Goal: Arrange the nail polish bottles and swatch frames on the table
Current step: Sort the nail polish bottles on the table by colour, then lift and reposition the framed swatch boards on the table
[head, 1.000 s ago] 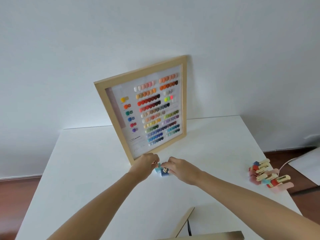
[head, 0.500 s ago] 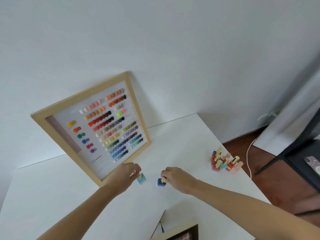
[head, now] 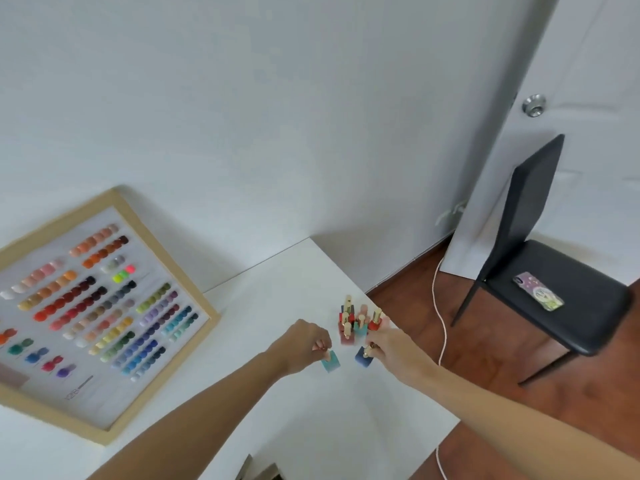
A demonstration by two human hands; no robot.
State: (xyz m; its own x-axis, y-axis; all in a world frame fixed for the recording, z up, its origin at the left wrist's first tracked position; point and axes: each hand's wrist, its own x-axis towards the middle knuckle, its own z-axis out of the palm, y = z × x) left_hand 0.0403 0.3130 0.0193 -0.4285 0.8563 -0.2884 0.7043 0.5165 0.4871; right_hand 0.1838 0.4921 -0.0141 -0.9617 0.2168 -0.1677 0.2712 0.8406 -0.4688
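The left hand (head: 304,344) pinches the cap of a teal bottle (head: 330,361) between fingertips, the bottle hanging just under the knuckles and low over the table (head: 263,306). The right hand (head: 391,351) is closed the same way on the gold cap of a dark blue bottle (head: 363,356). Both bottles sit just short of the cluster of bottles (head: 358,322) that stands near the table's right edge, close to the corner.

The step in hand looks like adding these two to that group. To do it well, each bottle should come down flat on its base beside the nearest standing one, not pushed into it, since the group is packed tight and so near the edge that a nudge could send one over. Setting one down before the other seems safer than releasing both together.

The big swatch frame (head: 104,317) leans against the wall (head: 242,116) at the left, well apart from the hands; its left side is cut off. A second frame edge (head: 258,471) barely shows at the bottom. Whether the two bottles touch the table I cannot tell, and the colours inside the cluster blur together
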